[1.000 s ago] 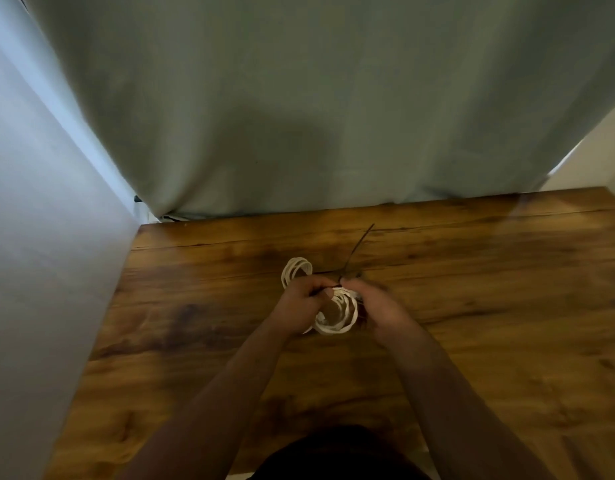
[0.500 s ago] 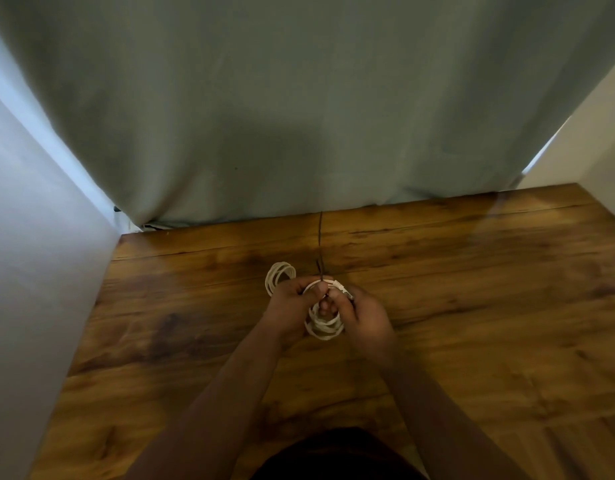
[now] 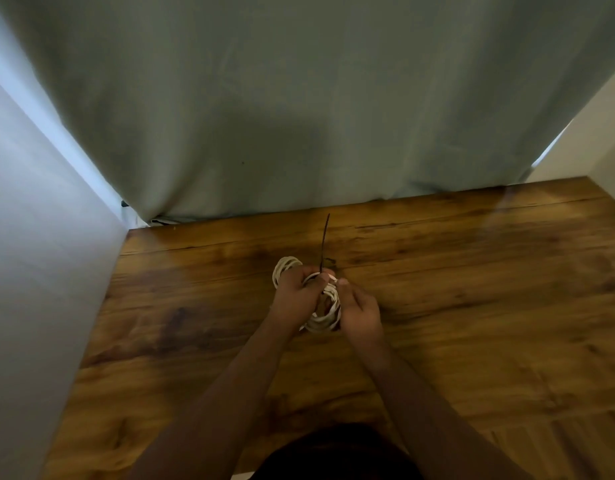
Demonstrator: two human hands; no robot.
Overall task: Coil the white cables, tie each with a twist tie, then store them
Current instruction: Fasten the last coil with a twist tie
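Observation:
A coiled white cable (image 3: 325,315) is held between both hands above the wooden table (image 3: 472,306). My left hand (image 3: 297,292) grips the coil's left side, and its fingertips pinch a thin dark twist tie (image 3: 324,242) that sticks up and away from the coil's top. My right hand (image 3: 359,313) grips the coil's right side, with the thumb near the tie's base. A second coiled white cable (image 3: 284,266) lies on the table just behind my left hand, partly hidden by it.
A grey-green curtain (image 3: 299,116) hangs along the table's far edge. A pale wall (image 3: 39,271) borders the table on the left, and another wall (image 3: 597,133) stands at the far right. Bare wood spreads on both sides of my arms.
The twist tie's free end swung from leaning right to standing nearly straight up. Both hands stayed on the coil, with the fingers shifting at its top. The camera has tilted slightly.

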